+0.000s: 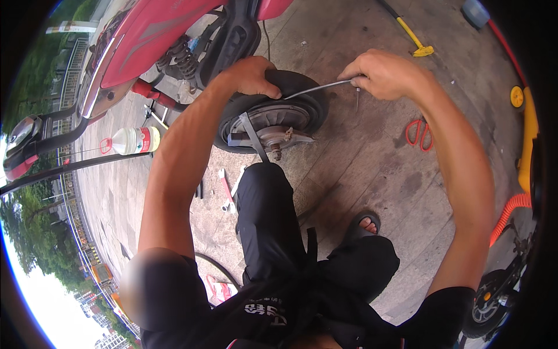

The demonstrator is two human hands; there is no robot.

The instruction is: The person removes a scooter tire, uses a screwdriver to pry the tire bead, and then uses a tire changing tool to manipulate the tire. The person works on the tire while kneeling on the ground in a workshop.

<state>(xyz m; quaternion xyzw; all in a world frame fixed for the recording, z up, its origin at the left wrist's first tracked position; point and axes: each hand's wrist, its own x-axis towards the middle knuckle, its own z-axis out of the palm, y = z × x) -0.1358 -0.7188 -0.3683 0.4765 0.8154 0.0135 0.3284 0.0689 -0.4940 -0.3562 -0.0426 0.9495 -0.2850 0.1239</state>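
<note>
A black tyre point(317, 104) sits on a wheel with a metal hub point(278, 119), beside the red scooter point(139, 43). My left hand point(253, 77) grips the tyre's far side, thumb on the sidewall and fingers curled over the tread. In my closed right hand point(381, 74) is a slim metal tyre lever point(322, 88), its tip at the tyre's edge near my left thumb. A flat metal bar point(254, 136) slants across the near left part of the wheel, its lower end by my knee. The axle point(276, 153) points toward me.
Red-handled scissors point(419, 135) and a yellow-headed hammer point(423, 50) lie on the paving to the right. Wrenches point(226, 192) lie left of my knee. A clear bottle point(136, 141) stands at left. An orange coiled hose point(511, 212) and yellow equipment point(527, 145) line the right edge.
</note>
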